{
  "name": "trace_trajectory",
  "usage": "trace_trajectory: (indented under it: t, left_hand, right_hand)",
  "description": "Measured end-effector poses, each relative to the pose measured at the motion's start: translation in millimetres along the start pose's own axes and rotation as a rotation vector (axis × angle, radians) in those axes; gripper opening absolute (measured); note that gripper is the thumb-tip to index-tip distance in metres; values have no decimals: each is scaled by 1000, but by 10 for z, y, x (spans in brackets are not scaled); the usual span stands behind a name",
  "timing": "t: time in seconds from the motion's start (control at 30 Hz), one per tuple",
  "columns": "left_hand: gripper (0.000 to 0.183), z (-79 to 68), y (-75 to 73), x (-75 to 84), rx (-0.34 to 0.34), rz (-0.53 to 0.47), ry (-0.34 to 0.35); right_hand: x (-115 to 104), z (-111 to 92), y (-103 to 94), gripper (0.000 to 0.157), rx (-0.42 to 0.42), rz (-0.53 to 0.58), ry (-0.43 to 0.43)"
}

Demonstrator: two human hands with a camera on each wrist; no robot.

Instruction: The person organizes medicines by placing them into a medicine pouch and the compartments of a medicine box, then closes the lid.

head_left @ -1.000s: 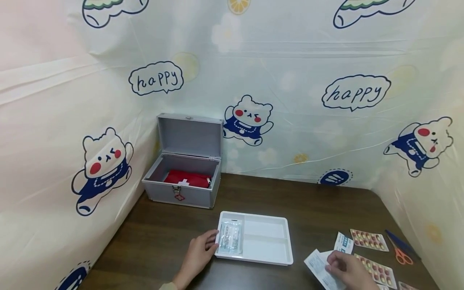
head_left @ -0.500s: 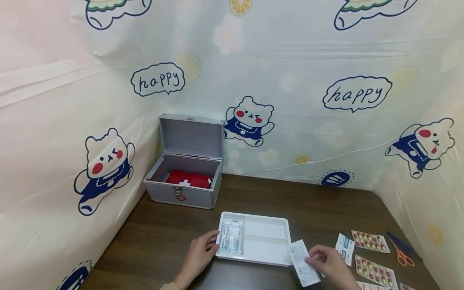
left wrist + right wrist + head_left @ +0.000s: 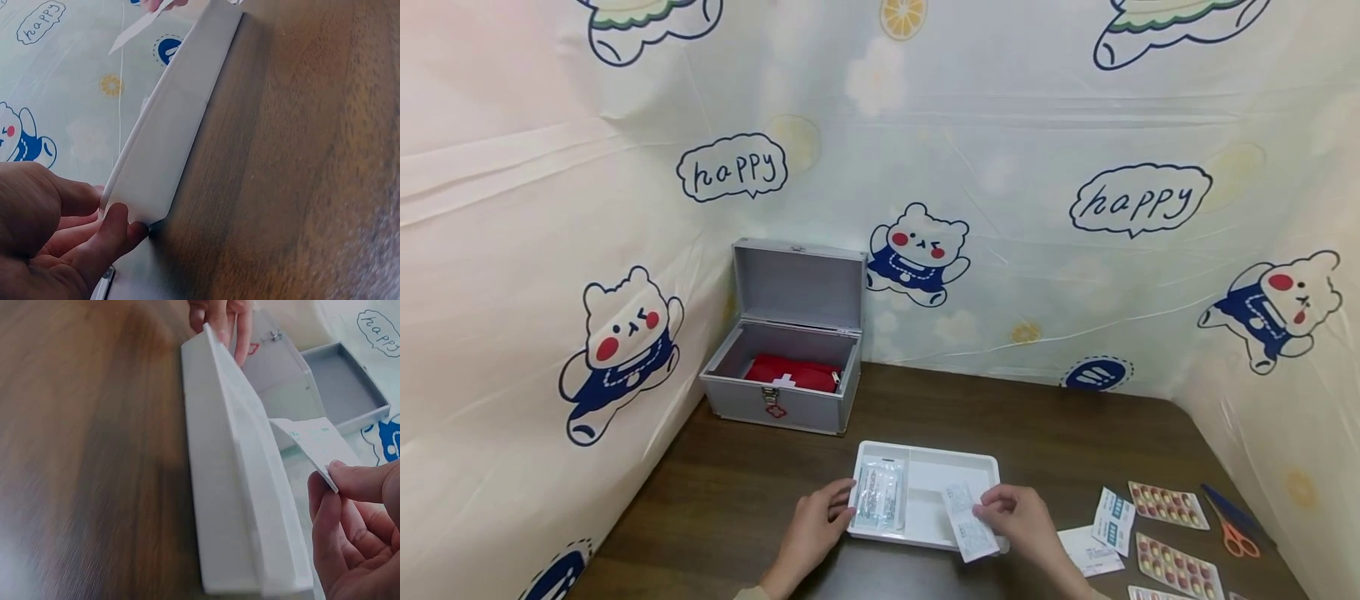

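Note:
My left hand (image 3: 816, 521) holds the left end of a white divided tray (image 3: 917, 543), its thumb and fingers around the near corner in the left wrist view. A clear-wrapped packet with light blue print (image 3: 880, 493) lies in the tray's left compartment. Between thumb and fingers, my right hand (image 3: 1022, 521) pinches a flat white printed packet (image 3: 967, 525) by its right edge. That packet hangs tilted over the tray's right part and front rim. In the right wrist view the pinched packet (image 3: 319, 440) is raised above the rim; its print is too small to read.
Right of the tray lie a white packet (image 3: 1092, 550), a blue-and-white packet (image 3: 1113, 521), several capsule blister packs (image 3: 1168, 504), and orange-handled scissors (image 3: 1236, 537) by a dark blue item. Behind stands an open grey case (image 3: 775, 404) with a red pouch (image 3: 793, 372).
My right hand has carried the white printed packet leftward from beside the blister packs to over the tray. The left hand has stayed at the tray's left end.

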State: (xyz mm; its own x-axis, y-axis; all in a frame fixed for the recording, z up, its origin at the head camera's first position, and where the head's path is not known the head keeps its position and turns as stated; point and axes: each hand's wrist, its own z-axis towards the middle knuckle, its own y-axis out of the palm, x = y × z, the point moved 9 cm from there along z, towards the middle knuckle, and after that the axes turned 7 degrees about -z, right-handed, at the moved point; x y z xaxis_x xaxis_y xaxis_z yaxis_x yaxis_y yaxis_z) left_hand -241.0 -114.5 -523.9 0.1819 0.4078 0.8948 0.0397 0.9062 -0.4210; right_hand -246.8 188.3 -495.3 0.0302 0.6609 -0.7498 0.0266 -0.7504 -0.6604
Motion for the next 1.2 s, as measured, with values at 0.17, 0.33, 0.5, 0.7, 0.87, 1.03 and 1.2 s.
trace_trajectory:
  t: [0.17, 0.33, 0.5, 0.7, 0.87, 1.03, 1.2]
  left_hand:
    - [37, -5, 1, -1, 2, 2, -4]
    - [37, -1, 17, -38, -13, 11, -62]
    - [38, 13, 25, -57, -23, 28, -94]
    - [38, 15, 26, -34, -16, 36, -70]
    - [38, 15, 28, -27, -15, 36, -71]
    - [39, 22, 31, -36, -27, 42, -84]
    - [38, 21, 28, -41, -27, 47, -75]
  right_hand:
    - [-120, 103, 174, 14, 12, 72, 39]
    - [-257, 154, 389, 15, 0, 162, 36]
    - [-378, 189, 594, 17, -20, 247, 34]
    - [-496, 257, 783, 14, -34, 234, 50]
    - [-607, 313, 904, 11, -26, 176, 10]
    - [-716, 336, 975, 11, 10, 83, -59]
    - [-806, 339, 1025, 20, 16, 16, -104]
